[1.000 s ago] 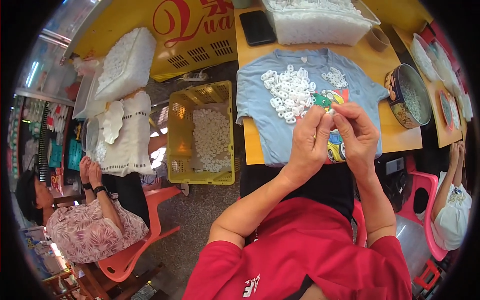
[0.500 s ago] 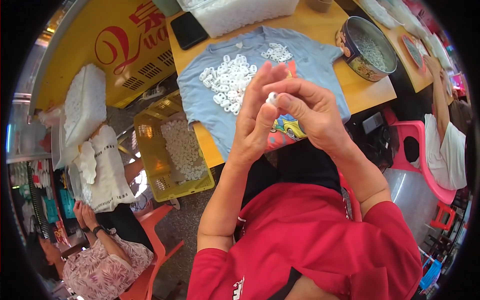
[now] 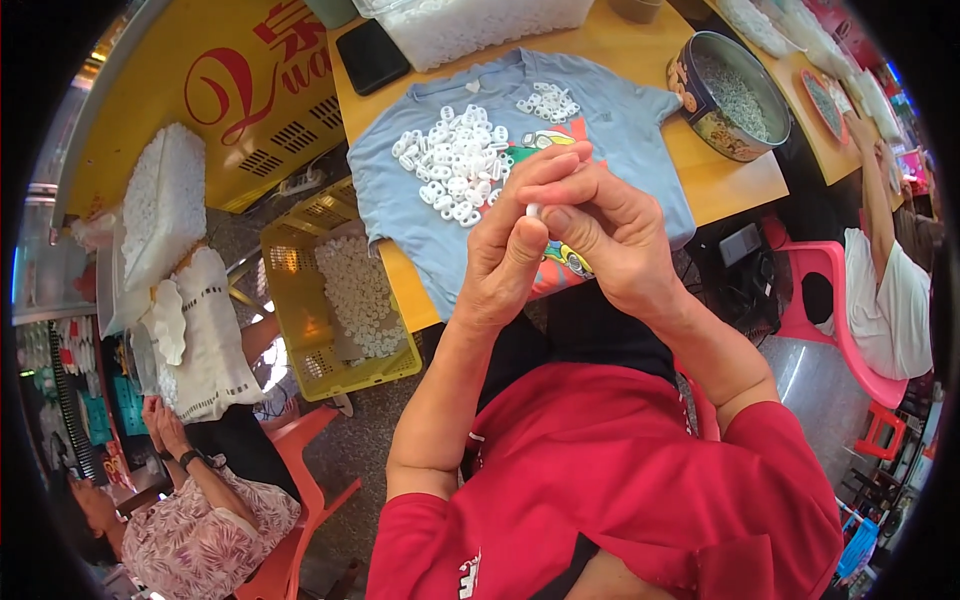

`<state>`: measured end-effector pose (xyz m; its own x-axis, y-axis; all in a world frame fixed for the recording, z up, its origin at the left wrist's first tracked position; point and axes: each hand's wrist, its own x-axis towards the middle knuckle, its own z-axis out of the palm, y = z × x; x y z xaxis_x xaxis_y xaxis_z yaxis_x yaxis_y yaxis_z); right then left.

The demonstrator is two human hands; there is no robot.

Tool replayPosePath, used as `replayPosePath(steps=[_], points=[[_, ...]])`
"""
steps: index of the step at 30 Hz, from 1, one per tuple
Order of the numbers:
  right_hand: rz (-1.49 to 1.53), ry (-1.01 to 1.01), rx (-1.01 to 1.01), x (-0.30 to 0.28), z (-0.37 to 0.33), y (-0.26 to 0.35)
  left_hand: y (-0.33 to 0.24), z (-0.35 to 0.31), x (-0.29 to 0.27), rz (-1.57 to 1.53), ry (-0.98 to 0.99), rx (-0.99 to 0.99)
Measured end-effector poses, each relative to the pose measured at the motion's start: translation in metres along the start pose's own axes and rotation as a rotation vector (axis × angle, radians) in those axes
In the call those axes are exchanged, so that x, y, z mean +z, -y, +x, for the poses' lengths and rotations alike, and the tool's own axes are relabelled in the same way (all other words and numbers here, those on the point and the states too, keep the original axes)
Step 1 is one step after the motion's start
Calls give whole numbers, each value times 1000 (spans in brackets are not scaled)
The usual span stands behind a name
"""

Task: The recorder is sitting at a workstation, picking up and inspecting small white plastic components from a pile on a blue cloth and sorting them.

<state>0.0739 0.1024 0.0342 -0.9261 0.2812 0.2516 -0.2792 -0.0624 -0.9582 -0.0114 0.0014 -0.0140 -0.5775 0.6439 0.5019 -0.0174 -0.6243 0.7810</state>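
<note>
In front of my chest, my left hand (image 3: 505,250) and my right hand (image 3: 622,235) meet, fingers curled together. Pinched between their fingertips and thumbs is a small white plastic piece (image 3: 533,211), mostly covered by the fingers. Below them a light blue T-shirt (image 3: 420,240) with a printed car lies spread over the table. On it, just beyond my left hand, is a heap of white two-holed plastic pieces (image 3: 455,165). Farther off, a smaller group of similar white pieces (image 3: 548,102) lies near the collar.
A round tin (image 3: 715,138) of small metal parts stands at the table's right. At the back are a clear container (image 3: 470,35) of white pieces and a black phone-like slab (image 3: 372,57). A yellow crate (image 3: 290,290) sits left. Co-workers sit on both sides.
My fingers have closed in around the white piece, with the left fingers folding down against the right ones. Less of the piece shows now. The heaps stay on the shirt.
</note>
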Motion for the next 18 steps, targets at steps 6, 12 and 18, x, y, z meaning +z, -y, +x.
replayPosePath(steps=[6, 12, 18], points=[[-29, -2, 150, -11, 19, 7, 9, 1, 23, -357, -175, -94], [-229, 154, 64, 25, 58, 10, 13, -3, 19, -629, -404, -206], [-11, 391, -8, 21, 97, 5, 3, 3, -2, -889, -458, -131]])
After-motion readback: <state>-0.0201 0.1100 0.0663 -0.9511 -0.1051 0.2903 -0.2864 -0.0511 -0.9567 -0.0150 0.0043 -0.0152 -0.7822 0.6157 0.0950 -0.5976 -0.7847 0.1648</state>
